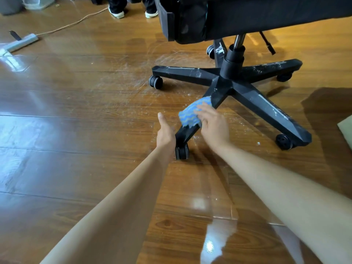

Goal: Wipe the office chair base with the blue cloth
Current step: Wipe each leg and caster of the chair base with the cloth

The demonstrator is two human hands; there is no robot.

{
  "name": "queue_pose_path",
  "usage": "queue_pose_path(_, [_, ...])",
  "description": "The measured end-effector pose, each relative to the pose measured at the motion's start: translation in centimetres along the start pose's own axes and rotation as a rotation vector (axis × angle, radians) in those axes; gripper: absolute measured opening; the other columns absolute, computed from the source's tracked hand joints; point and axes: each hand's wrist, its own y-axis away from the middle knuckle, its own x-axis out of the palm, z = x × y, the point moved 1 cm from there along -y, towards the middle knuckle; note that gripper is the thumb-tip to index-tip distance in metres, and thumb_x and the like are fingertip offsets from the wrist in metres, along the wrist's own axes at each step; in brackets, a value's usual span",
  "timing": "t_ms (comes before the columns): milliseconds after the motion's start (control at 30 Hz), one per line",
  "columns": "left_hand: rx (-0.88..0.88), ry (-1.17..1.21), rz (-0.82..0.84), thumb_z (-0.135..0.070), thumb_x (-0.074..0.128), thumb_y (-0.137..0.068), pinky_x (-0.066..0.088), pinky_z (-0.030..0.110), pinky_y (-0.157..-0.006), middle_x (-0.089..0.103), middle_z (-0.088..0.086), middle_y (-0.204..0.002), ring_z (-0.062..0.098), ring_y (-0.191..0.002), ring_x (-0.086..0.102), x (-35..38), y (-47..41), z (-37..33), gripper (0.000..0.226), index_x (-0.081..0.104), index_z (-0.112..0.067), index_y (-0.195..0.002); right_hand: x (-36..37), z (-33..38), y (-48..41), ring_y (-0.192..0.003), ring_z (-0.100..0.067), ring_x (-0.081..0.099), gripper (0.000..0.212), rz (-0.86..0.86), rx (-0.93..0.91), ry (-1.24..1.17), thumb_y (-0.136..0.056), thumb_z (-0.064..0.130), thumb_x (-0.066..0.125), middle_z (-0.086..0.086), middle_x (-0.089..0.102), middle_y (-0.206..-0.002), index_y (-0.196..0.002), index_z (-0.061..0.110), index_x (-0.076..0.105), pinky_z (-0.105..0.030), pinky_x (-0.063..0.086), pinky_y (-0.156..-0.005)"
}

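The black office chair base (pixel 224 82) spreads five legs on castors over the wooden floor, with white dust streaks on several legs. A blue wavy-striped cloth (pixel 192 113) lies over the near leg (pixel 187 133), and my right hand (pixel 214 124) presses flat on it, fingers pointing left. My left hand (pixel 165 130) holds the left side of the same leg near its end, just above the castor (pixel 182 152), thumb up.
White dust specks and smears lie on the floor around the base. A power strip (pixel 21 42) with a cord sits far left. A person's feet (pixel 133 13) stand at the back. The chair seat (pixel 247 16) overhangs the base. A pale object (pixel 345 128) is at the right edge.
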Motion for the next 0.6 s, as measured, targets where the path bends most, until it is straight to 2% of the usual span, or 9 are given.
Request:
queue_pose_path(100, [0.061, -0.181, -0.024, -0.085, 0.010, -0.095, 0.050, 0.054, -0.108, 0.074, 0.011, -0.117, 0.034, -0.110, 0.069, 0.7, 0.8, -0.2, 0.089, 0.075, -0.024, -0.101, -1.0, -0.9, -4.1, -0.126, -0.016, 0.060, 0.026, -0.105, 0.208, -0.046, -0.101, 0.006, 0.056, -0.001, 0.068, -0.133, -0.116, 0.011, 0.078, -0.022, 0.043, -0.108])
queue_pose_path(133, [0.078, -0.262, -0.027, -0.081, 0.010, -0.098, 0.052, 0.052, -0.106, 0.074, 0.012, -0.113, 0.034, -0.106, 0.069, 1.0, 0.9, -0.1, 0.086, 0.073, -0.023, -0.099, -1.1, -0.9, -4.2, -0.119, -0.017, 0.062, 0.024, -0.133, 0.229, -0.034, -0.101, 0.007, 0.057, 0.000, 0.067, -0.129, -0.113, 0.010, 0.077, -0.024, 0.047, -0.102])
queue_pose_path(233, [0.115, -0.389, 0.008, -0.071, 0.014, -0.104, 0.052, 0.051, -0.106, 0.072, 0.018, -0.123, 0.037, -0.112, 0.068, 1.8, 0.8, -0.5, 0.084, 0.071, -0.012, -0.125, -0.4, 0.7, -0.7, -0.106, -0.019, 0.058, 0.017, -0.167, 0.186, 0.053, -0.101, 0.011, 0.054, 0.004, 0.060, -0.116, -0.105, 0.015, 0.070, -0.029, 0.048, -0.081])
queue_pose_path(300, [0.161, -0.385, 0.030, -0.068, 0.017, -0.106, 0.050, 0.051, -0.108, 0.071, 0.016, -0.129, 0.036, -0.116, 0.066, 2.4, 0.5, -0.8, 0.080, 0.070, -0.014, -0.132, 0.8, 1.9, 3.7, -0.102, -0.018, 0.054, 0.016, -0.147, 0.120, -0.005, -0.098, 0.005, 0.054, 0.008, 0.054, -0.110, -0.102, 0.018, 0.063, -0.029, 0.044, -0.075])
queue_pose_path(367, [0.189, -0.388, 0.025, -0.071, 0.015, -0.105, 0.049, 0.049, -0.106, 0.073, 0.012, -0.125, 0.033, -0.115, 0.067, 3.0, 0.2, -0.3, 0.082, 0.071, -0.017, -0.129, 1.6, 2.5, 6.9, -0.101, -0.015, 0.055, 0.018, -0.122, 0.095, -0.122, -0.096, 0.005, 0.056, 0.011, 0.052, -0.111, -0.106, 0.020, 0.061, -0.028, 0.045, -0.076])
queue_pose_path(467, [0.220, -0.382, -0.027, -0.081, 0.006, -0.098, 0.046, 0.042, -0.091, 0.074, 0.001, -0.111, 0.027, -0.104, 0.066, 3.6, 0.3, 0.9, 0.091, 0.072, -0.025, -0.123, 1.9, 1.7, 6.9, -0.106, -0.014, 0.059, 0.015, -0.133, 0.118, -0.199, -0.101, 0.010, 0.056, 0.009, 0.056, -0.115, -0.112, 0.017, 0.063, -0.028, 0.048, -0.083])
queue_pose_path(533, [0.254, -0.387, -0.045, -0.084, 0.002, -0.095, 0.045, 0.044, -0.095, 0.073, -0.002, -0.120, 0.027, -0.109, 0.065, 3.7, 0.4, 1.2, 0.092, 0.071, -0.032, -0.127, 1.6, 0.9, 4.7, -0.110, -0.015, 0.059, 0.019, -0.185, 0.200, -0.190, -0.101, 0.011, 0.055, 0.007, 0.057, -0.120, -0.117, 0.016, 0.065, -0.027, 0.048, -0.087])
queue_pose_path(600, [0.290, -0.404, -0.056, -0.083, 0.001, -0.095, 0.042, 0.043, -0.094, 0.071, -0.003, -0.128, 0.024, -0.106, 0.061, 3.7, 0.4, 1.4, 0.089, 0.066, -0.037, -0.135, 1.0, -0.1, 1.7, -0.109, -0.014, 0.059, 0.025, -0.230, 0.303, -0.135, -0.101, 0.011, 0.055, 0.005, 0.056, -0.123, -0.121, 0.016, 0.067, -0.028, 0.048, -0.084])
